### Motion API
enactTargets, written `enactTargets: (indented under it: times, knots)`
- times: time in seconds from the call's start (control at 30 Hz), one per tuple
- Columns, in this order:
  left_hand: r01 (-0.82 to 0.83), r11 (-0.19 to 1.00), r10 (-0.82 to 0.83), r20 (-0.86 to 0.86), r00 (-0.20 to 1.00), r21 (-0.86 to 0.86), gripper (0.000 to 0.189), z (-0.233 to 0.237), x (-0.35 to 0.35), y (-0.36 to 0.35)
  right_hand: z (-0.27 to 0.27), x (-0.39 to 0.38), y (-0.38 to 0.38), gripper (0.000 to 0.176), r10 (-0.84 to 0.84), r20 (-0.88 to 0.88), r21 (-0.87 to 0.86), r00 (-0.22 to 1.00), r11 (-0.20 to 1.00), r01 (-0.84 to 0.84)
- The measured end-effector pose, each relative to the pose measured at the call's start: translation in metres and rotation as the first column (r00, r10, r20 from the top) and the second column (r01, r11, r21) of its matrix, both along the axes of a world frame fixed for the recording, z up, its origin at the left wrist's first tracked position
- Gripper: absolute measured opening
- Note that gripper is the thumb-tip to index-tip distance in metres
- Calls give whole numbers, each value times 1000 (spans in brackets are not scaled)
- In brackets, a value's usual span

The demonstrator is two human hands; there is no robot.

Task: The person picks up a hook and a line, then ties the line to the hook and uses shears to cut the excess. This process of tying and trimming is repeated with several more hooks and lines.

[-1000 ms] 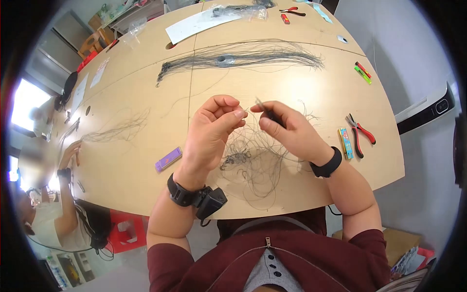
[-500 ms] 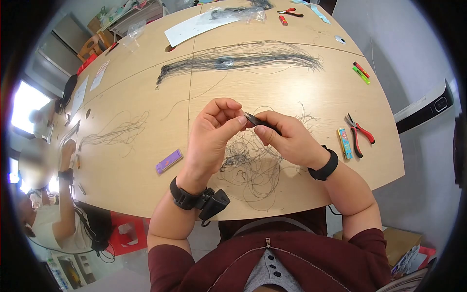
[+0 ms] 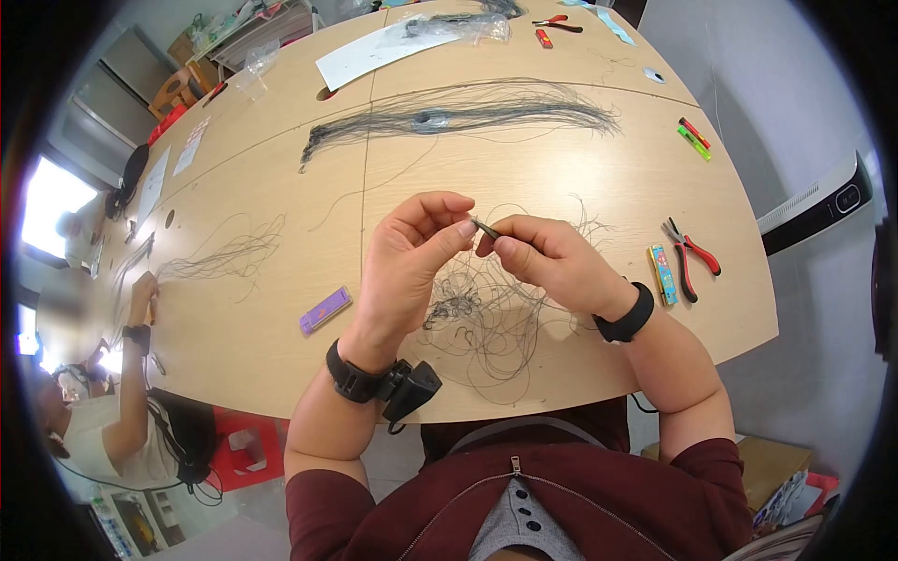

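My right hand (image 3: 554, 259) holds a slim dark metal tool (image 3: 485, 230) between thumb and fingers, its narrow end pointing toward the left hand. My left hand (image 3: 418, 245) pinches thumb against index finger right at that end; whatever lies between them is too small to make out. On the table below both hands spreads a loose tangle of thin dark line (image 3: 505, 337) with a dark clump of small hooks (image 3: 456, 307) in it. A purple box (image 3: 325, 310) lies left of my left wrist.
Red-handled pliers (image 3: 689, 260) and a blue-yellow box (image 3: 663, 276) lie on the right. A long bundle of lines (image 3: 505, 114) stretches across the table beyond my hands. Green and red lighters (image 3: 694, 143) sit near the right edge. At the left, another person's hand (image 3: 142, 297) is beside more lines (image 3: 220, 260).
The dark tool has turned in my right hand and shows a thinner side now. My left hand has barely moved. The other person's hand has lowered slightly.
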State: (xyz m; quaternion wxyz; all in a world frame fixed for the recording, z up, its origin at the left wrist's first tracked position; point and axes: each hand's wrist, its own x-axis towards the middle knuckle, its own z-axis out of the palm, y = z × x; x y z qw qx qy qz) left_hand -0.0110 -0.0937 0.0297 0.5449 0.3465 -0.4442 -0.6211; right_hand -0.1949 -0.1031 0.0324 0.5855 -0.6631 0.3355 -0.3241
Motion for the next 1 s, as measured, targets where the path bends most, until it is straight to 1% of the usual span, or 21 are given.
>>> enactTargets:
  times: [0.1, 0.2, 0.3, 0.4, 0.5, 0.7, 0.8, 0.9, 1.0]
  knots:
    - [2, 999, 1, 62, 998, -38, 25, 2, 0, 0, 3, -4, -2, 26, 70, 107, 207, 992, 974, -91]
    - [27, 991, -5, 162, 987, -134, 24, 0, 3, -1, 2, -4, -3, 32, 101, 217, 292, 971, 942, -163]
    - [69, 982, -27, 230, 973, -174, 22, 4, 4, 0, 0, -8, -5, 35, 133, 276, 391, 952, 889, -238]
    - [87, 974, -39, 227, 973, -207, 21, 4, 4, 0, -1, -10, -6, 34, 145, 311, 416, 939, 868, -271]
    - [98, 984, -51, 286, 957, -152, 20, 8, 5, 2, -1, -10, -6, 34, 150, 321, 424, 935, 860, -284]
    - [87, 992, -59, 266, 962, -94, 15, 4, 6, -1, -2, -12, -8, 35, 170, 355, 454, 919, 828, -328]
    - [77, 992, -52, 240, 969, -96, 13, 3, 6, -1, -3, -12, -8, 36, 168, 353, 479, 920, 812, -332]
    - [79, 991, -50, 250, 967, -106, 11, 2, 5, -1, -2, -12, -9, 36, 184, 347, 471, 920, 814, -341]
    - [68, 991, -34, 284, 958, -114, 11, 3, 6, -1, 1, -11, -7, 35, 177, 303, 452, 936, 838, -305]
